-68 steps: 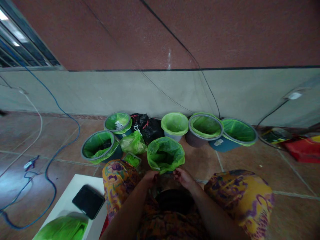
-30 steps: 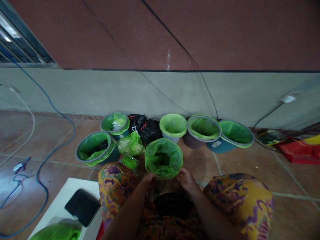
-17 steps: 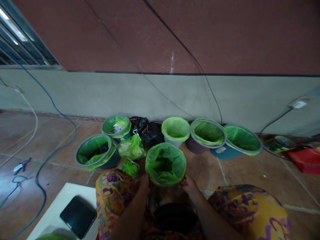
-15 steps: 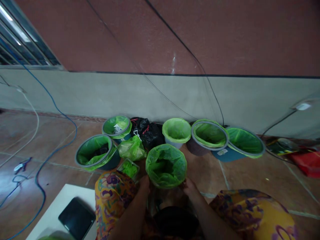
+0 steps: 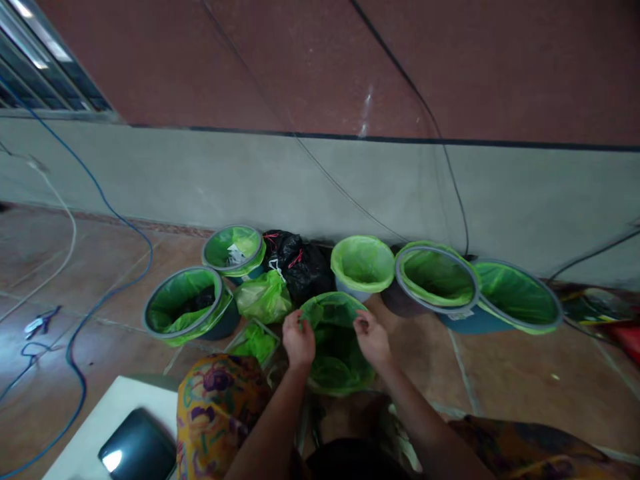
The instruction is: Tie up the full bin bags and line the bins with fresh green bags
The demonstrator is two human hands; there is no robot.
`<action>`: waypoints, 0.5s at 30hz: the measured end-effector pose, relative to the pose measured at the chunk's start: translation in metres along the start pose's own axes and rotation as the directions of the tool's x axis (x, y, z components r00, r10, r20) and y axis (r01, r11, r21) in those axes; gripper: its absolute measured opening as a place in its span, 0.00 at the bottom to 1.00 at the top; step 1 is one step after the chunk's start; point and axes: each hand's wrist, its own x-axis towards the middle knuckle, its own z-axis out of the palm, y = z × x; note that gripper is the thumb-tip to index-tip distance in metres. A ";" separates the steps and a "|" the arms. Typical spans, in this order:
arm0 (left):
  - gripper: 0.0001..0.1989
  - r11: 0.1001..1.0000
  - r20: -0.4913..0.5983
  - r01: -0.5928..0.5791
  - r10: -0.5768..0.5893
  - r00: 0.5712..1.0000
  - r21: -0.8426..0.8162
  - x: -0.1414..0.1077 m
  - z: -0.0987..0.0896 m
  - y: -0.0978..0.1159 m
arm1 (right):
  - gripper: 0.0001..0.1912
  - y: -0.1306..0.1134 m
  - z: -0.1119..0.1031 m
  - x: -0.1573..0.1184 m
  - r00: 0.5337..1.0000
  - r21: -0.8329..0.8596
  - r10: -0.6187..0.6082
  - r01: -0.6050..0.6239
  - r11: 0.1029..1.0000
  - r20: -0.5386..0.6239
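Note:
Directly in front of me stands a bin lined with a thin green bag, its dark inside facing up. My left hand [image 5: 299,339] is at the left side of the rim, fingers curled on the edge of the green bin liner [image 5: 336,375]. Across from it, my right hand [image 5: 372,339] has its fingers bent in a pinch on the liner's right edge. The bin's outer wall is mostly hidden under the liner and my arms. Just left of my left hand lies a clear tray [image 5: 256,341] with bright green plastic in it.
Several lined bins surround this one, including a pale bin [image 5: 363,267] behind and a grey-rimmed bin [image 5: 187,307] at left. Black bags [image 5: 303,270] and a tied green bag [image 5: 265,299] lie between them. A dark phone-like device [image 5: 140,445] rests on a white surface. A blue cable [image 5: 75,367] crosses the floor.
Both hands have moved up from the bin's lower sides to its rim. The bin liner's opening looks wider and lower. My view has shifted slightly.

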 end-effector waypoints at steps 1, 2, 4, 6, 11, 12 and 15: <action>0.17 0.991 0.154 -0.130 0.122 0.980 0.043 0.000 0.010 0.009 | 0.22 -0.010 0.008 0.007 0.993 -0.089 -0.056 0.065 0.994 0.104; 0.19 0.973 0.303 -0.211 0.173 0.937 0.096 0.000 0.020 0.017 | 0.24 -0.018 0.017 0.013 0.980 -0.183 -0.062 0.097 0.978 0.189; 0.26 0.942 0.484 -0.238 0.098 0.870 0.237 0.001 0.042 0.022 | 0.27 -0.021 0.033 0.024 0.962 -0.373 0.027 0.079 0.925 0.271; 0.35 0.908 0.550 -0.202 -0.037 0.834 0.368 0.004 0.060 0.015 | 0.29 -0.013 0.046 0.033 0.948 -0.513 0.158 0.007 0.859 0.277; 0.44 0.866 0.581 -0.097 -0.242 0.777 0.490 0.021 0.087 -0.020 | 0.32 0.022 0.072 0.050 0.901 -0.609 0.249 0.020 0.793 0.355; 0.45 0.857 0.582 -0.075 -0.280 0.764 0.510 0.024 0.092 -0.025 | 0.32 0.028 0.078 0.051 0.894 -0.616 0.264 0.017 0.787 0.362; 0.47 0.820 0.582 -0.025 -0.384 0.717 0.572 0.029 0.105 -0.036 | 0.33 0.045 0.093 0.053 0.878 -0.618 0.298 -0.003 0.786 0.374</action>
